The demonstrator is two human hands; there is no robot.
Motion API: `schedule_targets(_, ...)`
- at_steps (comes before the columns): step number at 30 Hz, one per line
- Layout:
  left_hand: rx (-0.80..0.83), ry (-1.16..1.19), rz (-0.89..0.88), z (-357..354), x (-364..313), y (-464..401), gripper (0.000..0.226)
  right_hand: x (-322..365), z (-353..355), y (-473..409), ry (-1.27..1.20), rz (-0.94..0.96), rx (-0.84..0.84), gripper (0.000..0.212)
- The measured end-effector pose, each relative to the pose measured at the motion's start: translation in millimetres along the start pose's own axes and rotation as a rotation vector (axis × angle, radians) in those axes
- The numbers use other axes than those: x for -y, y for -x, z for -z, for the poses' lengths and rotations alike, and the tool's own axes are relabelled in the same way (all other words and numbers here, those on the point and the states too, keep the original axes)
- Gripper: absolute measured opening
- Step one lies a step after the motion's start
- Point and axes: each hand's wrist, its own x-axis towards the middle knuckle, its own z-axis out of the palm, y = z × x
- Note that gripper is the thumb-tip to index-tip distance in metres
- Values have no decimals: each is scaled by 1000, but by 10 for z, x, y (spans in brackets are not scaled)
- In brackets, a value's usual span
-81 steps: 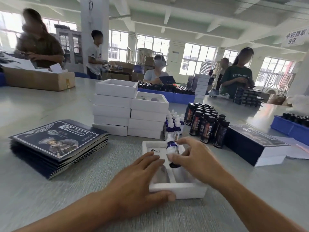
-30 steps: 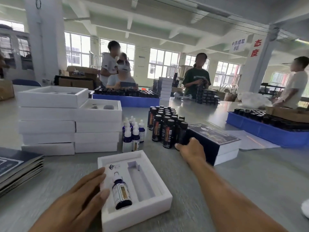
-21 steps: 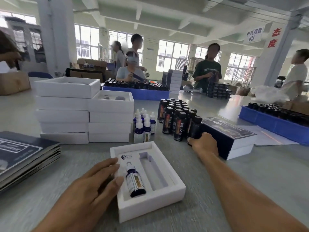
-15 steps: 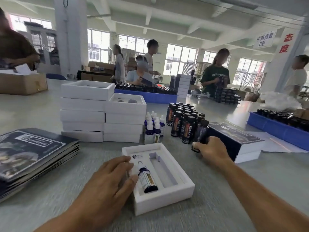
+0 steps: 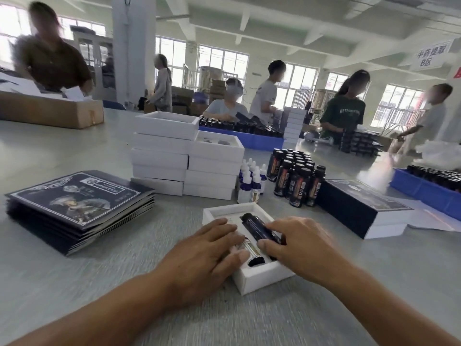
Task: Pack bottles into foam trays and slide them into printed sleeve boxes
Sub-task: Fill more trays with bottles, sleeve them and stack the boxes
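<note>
A white foam tray (image 5: 259,277) lies on the table in front of me. My left hand (image 5: 207,253) rests flat on its left side, fingers straight, partly covering the small dropper bottle (image 5: 253,255) in the left slot. My right hand (image 5: 296,240) holds a tall black bottle (image 5: 257,227) lying over the right slot, thumb and fingers pinching its lower end. Behind the tray stand several small dropper bottles (image 5: 250,181) and a cluster of tall black bottles (image 5: 294,173). A pile of flat printed sleeves (image 5: 77,206) lies at the left.
Two stacks of white foam trays (image 5: 187,158) stand behind. A finished dark sleeved box (image 5: 361,208) lies at the right, with blue crates of bottles (image 5: 429,186) beyond. A cardboard carton (image 5: 50,111) sits far left. Several people work around the tables.
My right hand took a tall black bottle from the cluster and brought it back over the tray's right slot. My left hand moved further onto the tray, over the dropper bottle.
</note>
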Motion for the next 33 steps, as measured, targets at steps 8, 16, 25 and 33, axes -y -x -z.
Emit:
schedule_targets(8, 7, -23, 14, 35, 11, -6, 79, -14, 18, -20, -56, -60, 120, 44)
schedule_targets(16, 21, -30, 13, -45, 13, 1, 81, -20, -11, -64, -128, -181, 251, 41)
schedule_targets(25, 28, -79, 15, -40, -74, 42, 62, 40, -41, 263, -217, -143, 87, 40)
schedule_targets(33, 26, -371, 51, -18, -228, 233, 92, 13, -40, 428, -292, -254, -38, 50)
